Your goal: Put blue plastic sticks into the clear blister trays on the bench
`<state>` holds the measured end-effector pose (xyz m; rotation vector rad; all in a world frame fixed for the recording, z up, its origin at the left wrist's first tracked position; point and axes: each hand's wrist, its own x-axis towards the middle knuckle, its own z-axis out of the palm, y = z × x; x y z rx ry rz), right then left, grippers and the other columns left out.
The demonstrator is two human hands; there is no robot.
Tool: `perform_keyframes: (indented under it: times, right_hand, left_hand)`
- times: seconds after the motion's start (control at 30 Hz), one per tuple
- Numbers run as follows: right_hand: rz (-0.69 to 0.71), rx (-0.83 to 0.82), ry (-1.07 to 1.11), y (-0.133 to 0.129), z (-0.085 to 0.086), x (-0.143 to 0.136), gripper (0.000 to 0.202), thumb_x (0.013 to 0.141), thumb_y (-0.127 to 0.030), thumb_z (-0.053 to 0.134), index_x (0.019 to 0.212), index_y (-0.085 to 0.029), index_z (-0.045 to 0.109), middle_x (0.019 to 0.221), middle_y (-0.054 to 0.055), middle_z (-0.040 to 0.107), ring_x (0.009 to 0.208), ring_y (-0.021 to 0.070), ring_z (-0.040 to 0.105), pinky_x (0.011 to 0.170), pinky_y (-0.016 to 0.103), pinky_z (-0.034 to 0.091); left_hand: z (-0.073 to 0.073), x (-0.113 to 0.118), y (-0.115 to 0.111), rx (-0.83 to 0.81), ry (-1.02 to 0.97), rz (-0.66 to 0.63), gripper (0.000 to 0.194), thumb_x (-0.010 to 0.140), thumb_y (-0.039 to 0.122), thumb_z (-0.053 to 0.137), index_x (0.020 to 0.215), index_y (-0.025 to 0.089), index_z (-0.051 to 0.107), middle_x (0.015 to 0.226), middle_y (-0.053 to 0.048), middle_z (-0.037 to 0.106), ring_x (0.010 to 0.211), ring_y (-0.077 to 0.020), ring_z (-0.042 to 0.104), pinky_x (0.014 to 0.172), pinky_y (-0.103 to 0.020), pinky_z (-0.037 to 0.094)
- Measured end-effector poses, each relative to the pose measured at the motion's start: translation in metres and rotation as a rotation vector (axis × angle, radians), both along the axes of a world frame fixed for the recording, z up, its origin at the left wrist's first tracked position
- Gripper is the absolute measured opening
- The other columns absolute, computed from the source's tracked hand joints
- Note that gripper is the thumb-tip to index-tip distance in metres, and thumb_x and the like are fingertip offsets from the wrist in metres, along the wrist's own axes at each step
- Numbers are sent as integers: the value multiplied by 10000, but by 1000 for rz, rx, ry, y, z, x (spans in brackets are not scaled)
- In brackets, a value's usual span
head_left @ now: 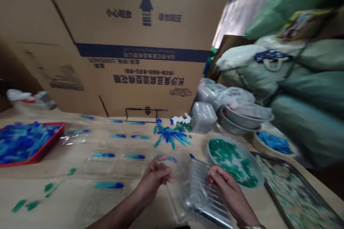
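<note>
My left hand [155, 177] pinches the edge of a clear plastic blister tray [176, 166] near the table's front. My right hand [228, 188] rests on a stack of clear ribbed plastic trays [202, 196], fingers curled over its top edge. Several clear trays [118, 157] lie spread on the cardboard-covered table [80, 200], with blue-green pens [109, 185] set in them. A loose pile of blue and green pen parts [172, 134] lies farther back. The picture is blurred by motion.
A red tray [29, 143] of blue parts is at left. A round bowl [233, 161] of green caps, a bowl of blue parts [274, 142] and a metal tray [298, 193] sit at right. A big cardboard box [134, 43] stands behind; green sacks [303, 89] are stacked at right.
</note>
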<state>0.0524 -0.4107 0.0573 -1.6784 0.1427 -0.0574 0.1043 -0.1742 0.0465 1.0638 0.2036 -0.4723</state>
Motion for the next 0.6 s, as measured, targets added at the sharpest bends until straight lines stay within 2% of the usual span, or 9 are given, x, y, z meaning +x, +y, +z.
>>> perform_keyframes:
  times: [0.07,0.13,0.2,0.27,0.37,0.43,0.5,0.6]
  right_hand:
    - [140,-270,-12,-3,2,23,405,853,-556,510,667,-197,530,633,-5,503,632,155,477,597,266,381]
    - [310,-486,-50,7,4,56,321,875,-455,469,691,-199,527,648,-4,515,637,163,491,595,270,372]
    - [478,-741,-92,30,3,99,175,857,-290,479,740,-191,563,712,11,559,682,167,522,640,275,387]
    - [586,-998,-107,63,-4,146,119,813,-158,507,783,-167,621,807,42,599,746,177,552,714,292,414]
    - [574,-1096,-151,113,-23,209,177,805,-103,514,884,-133,670,976,80,609,914,216,572,831,335,427]
    - [552,-1109,-185,134,-36,239,195,802,-105,542,942,-146,670,1086,83,600,1038,252,544,865,357,430]
    - [554,-1148,-189,140,-47,257,192,786,-124,596,962,-148,670,1158,99,592,1084,287,524,862,374,444]
    - [594,-1237,-150,122,-59,267,211,801,-155,614,994,-93,672,1189,165,576,1068,307,539,894,401,443]
  left_hand:
    - [-16,2,40,84,90,226,637,496,283,817,1046,164,517,607,24,630,479,-127,579,476,-204,336]
    - [-27,6,75,160,192,420,581,527,218,799,1026,161,508,603,19,633,471,-128,583,470,-196,349]
    - [-31,12,96,179,257,514,455,603,158,748,991,162,510,612,9,637,471,-131,598,470,-192,373]
    - [-29,20,102,161,278,536,348,682,111,675,988,164,518,626,3,642,483,-140,622,478,-195,406]
    - [-24,32,99,144,280,536,299,753,54,565,1027,163,520,620,6,640,515,-156,656,500,-204,448]
    - [-22,38,101,141,271,533,284,778,43,541,1038,155,521,600,6,636,523,-163,663,520,-214,473]
    - [-23,44,110,140,258,538,274,786,52,559,1042,145,526,606,-10,647,542,-174,672,548,-229,499]
    - [-22,59,124,153,260,591,264,770,49,585,1009,144,526,615,-25,653,553,-184,677,527,-219,490]
